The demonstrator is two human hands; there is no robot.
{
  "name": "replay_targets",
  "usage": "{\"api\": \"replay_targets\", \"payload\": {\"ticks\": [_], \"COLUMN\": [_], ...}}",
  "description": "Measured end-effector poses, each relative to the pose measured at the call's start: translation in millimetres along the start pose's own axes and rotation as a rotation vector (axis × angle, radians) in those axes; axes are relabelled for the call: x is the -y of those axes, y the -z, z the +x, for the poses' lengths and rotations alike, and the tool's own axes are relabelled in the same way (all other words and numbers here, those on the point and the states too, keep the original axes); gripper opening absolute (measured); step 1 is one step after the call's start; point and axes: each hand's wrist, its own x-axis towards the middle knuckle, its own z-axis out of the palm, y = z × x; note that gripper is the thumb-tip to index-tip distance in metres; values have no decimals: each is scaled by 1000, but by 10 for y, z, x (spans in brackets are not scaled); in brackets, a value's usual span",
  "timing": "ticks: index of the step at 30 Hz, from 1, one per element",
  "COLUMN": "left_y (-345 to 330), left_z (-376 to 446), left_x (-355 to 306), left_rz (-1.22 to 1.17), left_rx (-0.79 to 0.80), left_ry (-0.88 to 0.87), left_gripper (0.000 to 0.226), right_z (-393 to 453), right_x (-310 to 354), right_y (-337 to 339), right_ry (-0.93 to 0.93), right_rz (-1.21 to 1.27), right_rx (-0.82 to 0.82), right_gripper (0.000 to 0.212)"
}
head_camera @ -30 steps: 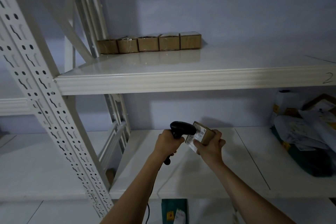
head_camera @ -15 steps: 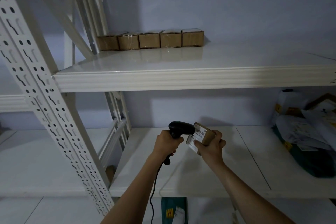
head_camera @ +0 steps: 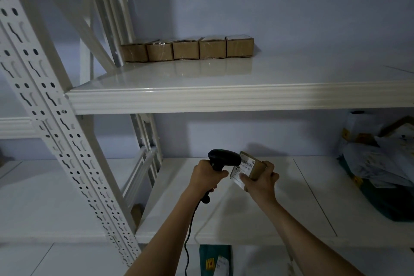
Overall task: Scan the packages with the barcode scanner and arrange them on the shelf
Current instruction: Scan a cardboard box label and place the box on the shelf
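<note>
My left hand (head_camera: pixel 205 178) grips the handle of a black barcode scanner (head_camera: pixel 224 158), whose head points right at a small cardboard package (head_camera: pixel 255 169). My right hand (head_camera: pixel 261 182) holds that package from below and behind, with its white barcode label (head_camera: pixel 243 171) turned toward the scanner. Both hands hover above the lower shelf (head_camera: pixel 257 215). On the upper shelf (head_camera: pixel 224 96), several similar brown boxes (head_camera: pixel 187 50) stand in a row along the back left.
A perforated white upright (head_camera: pixel 51 130) runs diagonally on the left. A pile of parcels and mail bags (head_camera: pixel 380 163) fills the lower shelf's right end. A green package (head_camera: pixel 215 261) lies below the shelf. The scanner cable (head_camera: pixel 188 237) hangs down.
The view has tilted slightly, so the shelf row sits higher in frame. Both hands keep the scanner and package in nearly the same pose.
</note>
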Motion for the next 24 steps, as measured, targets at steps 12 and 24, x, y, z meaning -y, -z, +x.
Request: {"api": "replay_targets", "payload": {"ticks": [12, 24], "left_y": [48, 69], "left_z": [20, 39], "left_x": [63, 91], "left_rz": [11, 6], "left_rx": [-6, 18], "left_ry": [13, 18], "left_gripper": [20, 18], "right_z": [13, 42], "right_x": [-36, -86], "right_y": [-76, -94], "right_ry": [17, 37], "right_rz": [-10, -35], "right_rx": [1, -6], "right_gripper": [76, 79]}}
